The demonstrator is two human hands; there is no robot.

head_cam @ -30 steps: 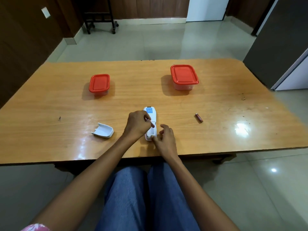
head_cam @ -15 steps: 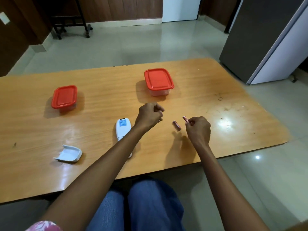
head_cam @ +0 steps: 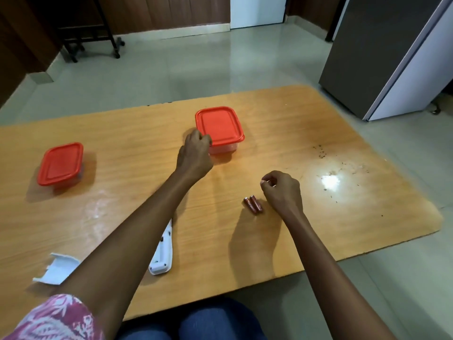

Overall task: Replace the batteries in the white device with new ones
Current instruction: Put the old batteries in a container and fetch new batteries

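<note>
The white device (head_cam: 163,253) lies near the table's front edge, mostly hidden under my left forearm. Its detached white battery cover (head_cam: 58,268) rests to the left of it. Two reddish-brown batteries (head_cam: 253,204) lie side by side on the table. My right hand (head_cam: 282,191) hovers just right of them, fingers curled and pinched, with nothing visible in it. My left hand (head_cam: 195,153) reaches forward with its fingertips at the near left corner of the larger red-lidded container (head_cam: 219,127); whether it grips the lid is unclear.
A smaller red-lidded container (head_cam: 60,163) stands at the left of the wooden table (head_cam: 318,217). A grey cabinet (head_cam: 387,52) stands on the floor beyond the right corner. Small dark specks dot the table's right part.
My right hand has set the second battery down beside the first and drawn back a little. My left hand has moved forward from the device to the larger container's corner.
</note>
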